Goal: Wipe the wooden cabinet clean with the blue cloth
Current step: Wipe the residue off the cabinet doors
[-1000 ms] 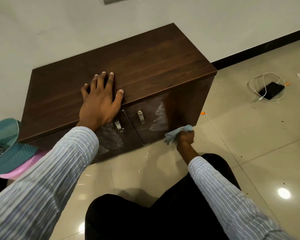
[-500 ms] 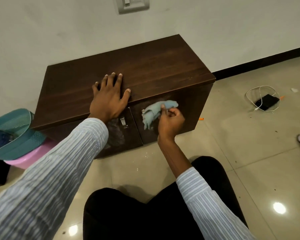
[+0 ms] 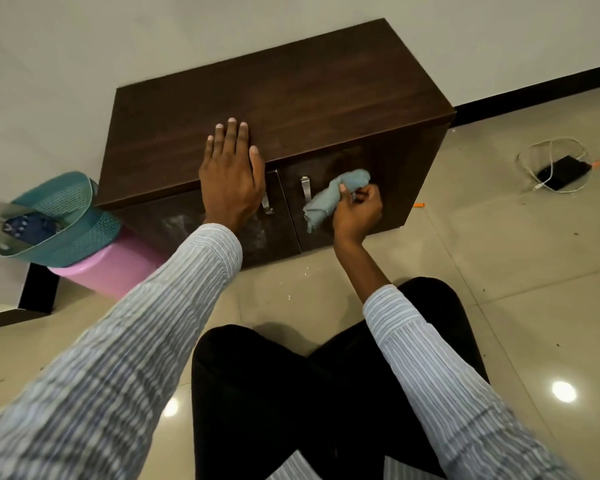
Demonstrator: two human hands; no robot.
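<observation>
Two hands share the work: our right hand [image 3: 357, 211] bunches the soft, light blue cloth [image 3: 333, 197] against the wooden cabinet [image 3: 274, 98], our left hand [image 3: 231, 174] spread flat on top.

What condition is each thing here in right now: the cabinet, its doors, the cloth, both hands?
wooden cabinet: upright against the wall.
left door: shut, whitish smears.
right door: shut, under the cloth.
blue cloth: bunched, pressed on right door.
left hand: flat on cabinet's front edge.
right hand: gripping the cloth.

Right hand [image 3: 355, 216] presses blue cloth [image 3: 333, 197] against wooden cabinet [image 3: 291, 98] door.
</observation>
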